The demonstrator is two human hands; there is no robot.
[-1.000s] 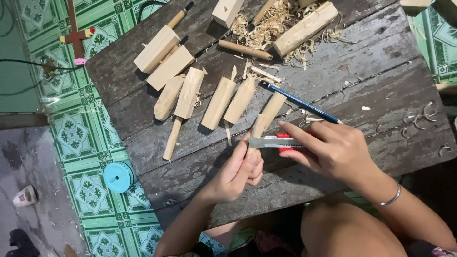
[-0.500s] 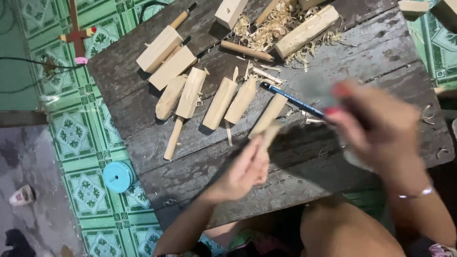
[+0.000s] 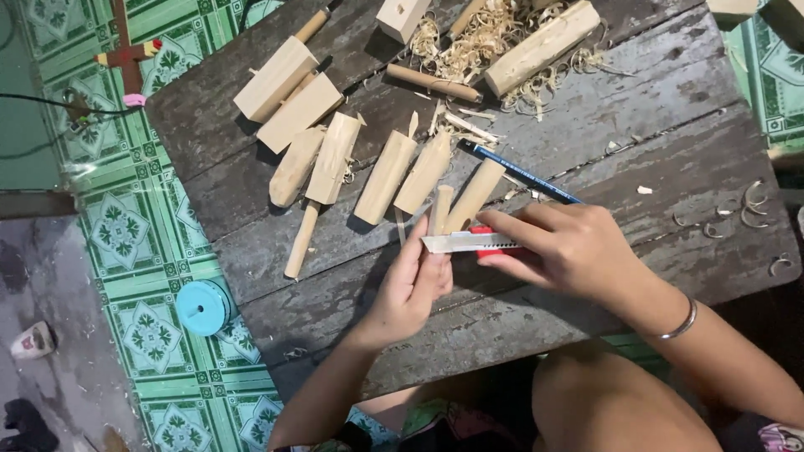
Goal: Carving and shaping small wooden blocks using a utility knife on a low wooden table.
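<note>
While left fingers [image 3: 419, 272] grip one peg [image 3: 439, 211]: right fingers [image 3: 536, 243] around one cutter [image 3: 469, 243] (blade out).

Bare planks of the wooden table [image 3: 636, 125] are found to the right of the right hand [image 3: 569, 251], where only small curled shavings [image 3: 749, 205] lie. The front strip of the table, below the left hand [image 3: 410, 289], is also open. Passage upward is blocked: a row of carved wooden pieces [image 3: 385, 172] lies just above both hands, and a blue pencil [image 3: 519, 172] lies across it. Behind, wooden blocks [image 3: 285, 92] and a heap of shavings [image 3: 481, 38] fill the far edge.
</note>
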